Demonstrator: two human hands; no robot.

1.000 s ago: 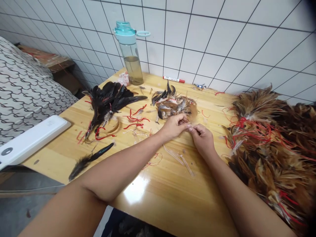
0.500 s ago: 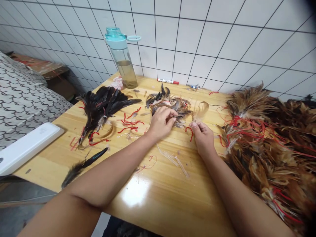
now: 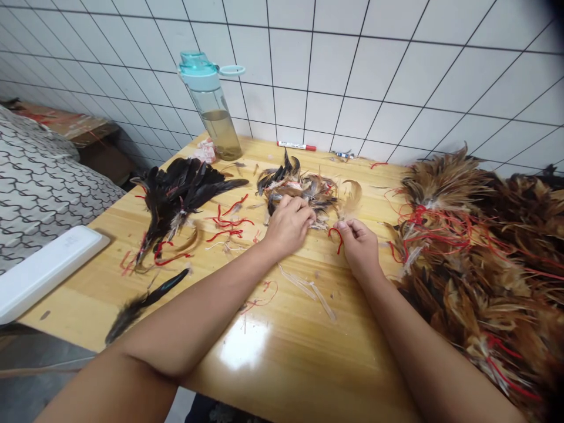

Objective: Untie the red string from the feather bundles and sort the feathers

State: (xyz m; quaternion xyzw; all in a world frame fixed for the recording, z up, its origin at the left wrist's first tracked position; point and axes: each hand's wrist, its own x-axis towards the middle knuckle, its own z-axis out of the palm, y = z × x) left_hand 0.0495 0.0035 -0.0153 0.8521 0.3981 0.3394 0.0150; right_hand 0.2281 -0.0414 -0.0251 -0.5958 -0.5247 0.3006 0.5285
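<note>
My left hand [image 3: 289, 226] rests at the near edge of a loose pile of mixed feathers [image 3: 304, 187], with its fingers curled down and its fingertips hidden. Whatever they grip there cannot be made out. Between thumb and forefinger, my right hand [image 3: 360, 249] pinches the quill end of a pale brown feather [image 3: 351, 198], whose curved vane points up and away. A short red string [image 3: 338, 239] hangs or lies just left of those fingers; which of the two I cannot tell.
Black feather bundles [image 3: 176, 191] lie left, near red string pieces [image 3: 229, 222]. Brown feather bundles [image 3: 480, 282] tied with red string crowd the right side. Against the tiled wall are a water bottle [image 3: 218, 129] and a red marker [image 3: 296, 146]. A white device [image 3: 53, 270] sits at the left edge.
My left hand has turned over and its fingers have curled down at the pile's near edge. My right hand still pinches the pale feather. The whole view has shifted slightly.
</note>
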